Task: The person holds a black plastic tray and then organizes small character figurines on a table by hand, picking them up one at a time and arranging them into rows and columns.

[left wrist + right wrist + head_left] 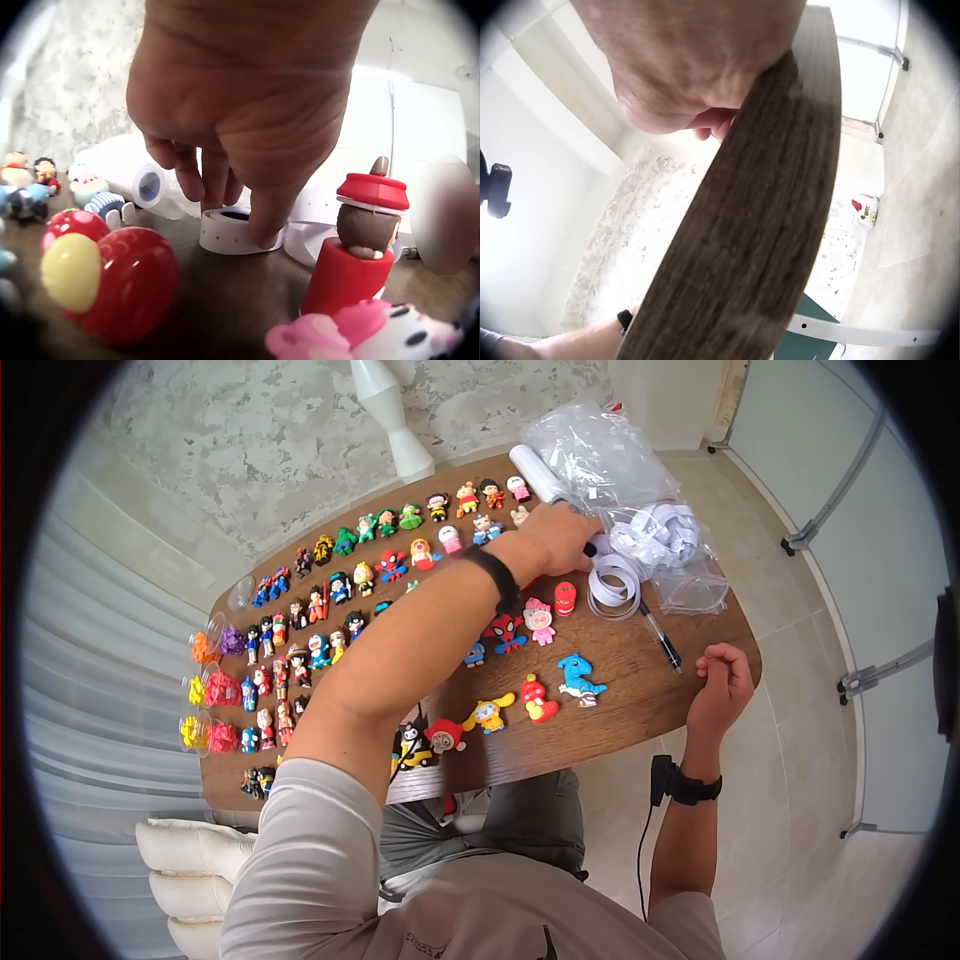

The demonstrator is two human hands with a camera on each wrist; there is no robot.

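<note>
In the left wrist view my left hand [240, 112] reaches down to a small roll of white dotted paper strip [225, 236] with a dark core. The thumb lies on its near side and the fingers behind it, pinching it at the tabletop. In the head view the left hand [560, 540] is at the far right of the table, beside loose coils of white strip [613, 600]. My right hand [722, 685] rests at the table's right edge, fingers loosely curled, holding nothing. A black pen [662, 642] lies between the coils and this hand.
Rows of small cartoon figures [390, 566] cover the wooden table [640, 700]. A white roll [538, 473], a clear plastic bag [600, 450] and tangled strip [655, 535] are at the back right. Clear cups with colourful pieces [222, 690] stand at the left end.
</note>
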